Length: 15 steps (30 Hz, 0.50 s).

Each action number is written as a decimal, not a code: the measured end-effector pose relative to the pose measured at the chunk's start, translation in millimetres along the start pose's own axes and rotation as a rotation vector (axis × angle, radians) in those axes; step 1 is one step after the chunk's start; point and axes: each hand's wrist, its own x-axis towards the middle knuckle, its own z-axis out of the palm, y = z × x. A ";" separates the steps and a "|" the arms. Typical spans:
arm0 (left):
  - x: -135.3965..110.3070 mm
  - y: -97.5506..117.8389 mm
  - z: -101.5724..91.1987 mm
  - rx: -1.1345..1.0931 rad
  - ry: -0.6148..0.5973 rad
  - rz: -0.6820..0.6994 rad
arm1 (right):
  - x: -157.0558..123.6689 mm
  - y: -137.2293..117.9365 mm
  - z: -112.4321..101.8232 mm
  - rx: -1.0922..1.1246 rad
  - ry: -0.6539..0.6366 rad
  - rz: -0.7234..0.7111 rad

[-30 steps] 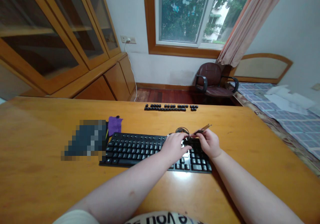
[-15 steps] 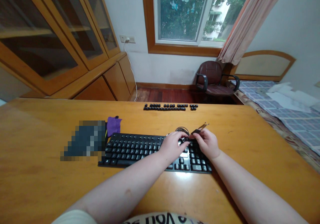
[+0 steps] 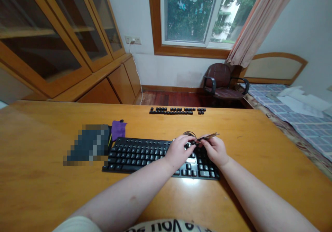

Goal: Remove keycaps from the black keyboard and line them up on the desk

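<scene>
A black keyboard [image 3: 140,156] lies on the wooden desk, and both hands are over its right part. My left hand [image 3: 178,150] is closed in a pinch on a small black piece [image 3: 192,143] that looks like a keycap. Beside it, my right hand [image 3: 215,150] grips a slim, dark tool [image 3: 209,137], whose thin brownish end points away to the right. It resembles a wire keycap puller. The tool's other end meets the small piece between the hands. My fingers partly hide that contact and the keys below.
Loose black keycaps [image 3: 171,112] stand in two rows near the desk's far edge. A coiled black cable [image 3: 190,134] lies behind the keyboard. To the left are a purple cloth [image 3: 118,130] and a blurred dark item [image 3: 89,144]. A chair [image 3: 220,80] stands beyond the desk.
The tool in my right hand has turned, its free end tipping lower and to the right; its two prongs now show nearly edge-on. My left hand has barely moved.
</scene>
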 end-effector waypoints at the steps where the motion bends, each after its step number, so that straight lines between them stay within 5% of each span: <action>1: 0.0 -0.1 0.0 -0.005 0.004 0.002 | -0.2 -0.2 0.2 -0.003 0.001 0.001; 9: 1.3 -0.3 1.0 -0.023 0.000 -0.046 | 2.9 -4.7 -1.0 0.014 -0.003 -0.171; 15: 3.4 3.0 -0.9 -0.011 -0.009 -0.071 | -0.2 -0.2 1.3 -0.003 0.017 -0.109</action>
